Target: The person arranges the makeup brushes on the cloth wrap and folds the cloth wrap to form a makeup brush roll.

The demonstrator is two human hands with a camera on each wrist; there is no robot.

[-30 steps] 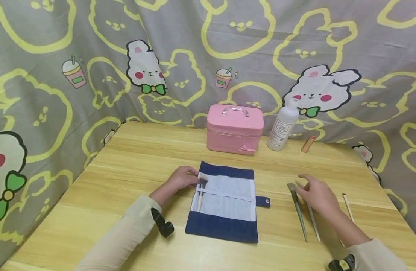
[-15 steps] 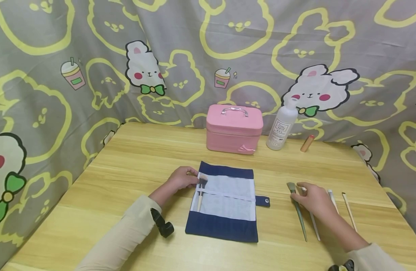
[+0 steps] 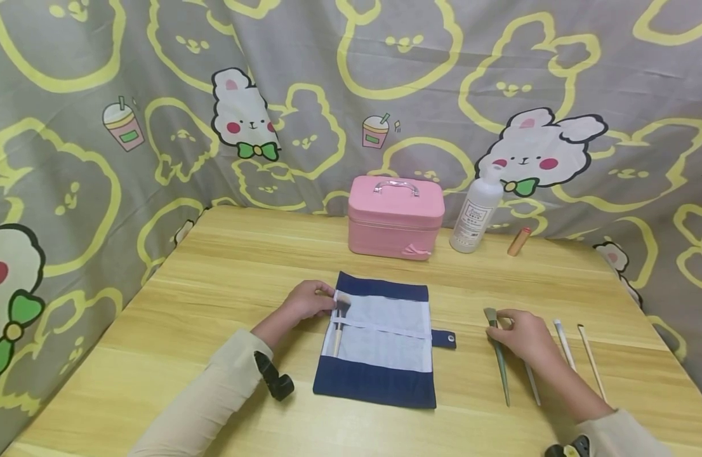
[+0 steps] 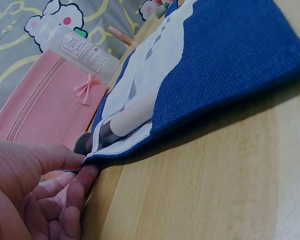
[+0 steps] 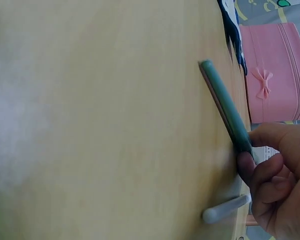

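A navy brush roll (image 3: pixel 379 384) lies unfolded on the table, its pale lining facing up. Under its white elastic band, at the left side, sits a makeup brush (image 4: pixel 129 117) with a light handle and dark bristles. My left hand (image 3: pixel 306 301) pinches the roll's left edge between thumb and finger, beside that brush's bristles. Over on the right, my right hand (image 3: pixel 525 334) pinches a green makeup brush (image 3: pixel 502 374) near its bristle end, the handle pointing toward me. A white-handled brush (image 3: pixel 532 383) lies just beside it, its upper part hidden under the right hand.
Two more slim brushes, one pale with a whitish head (image 3: pixel 563 343) and one with a dark tip (image 3: pixel 589 358), lie right of the right forearm. A pink case (image 3: pixel 395 219), a white bottle (image 3: pixel 475 219) and an orange tube (image 3: pixel 519 242) stand along the back by the curtain (image 3: pixel 305 57).
My right hand has moved left from above the white brush and taken hold of the green brush, whose handle end has swung slightly left. The left hand has stayed at the roll's edge.
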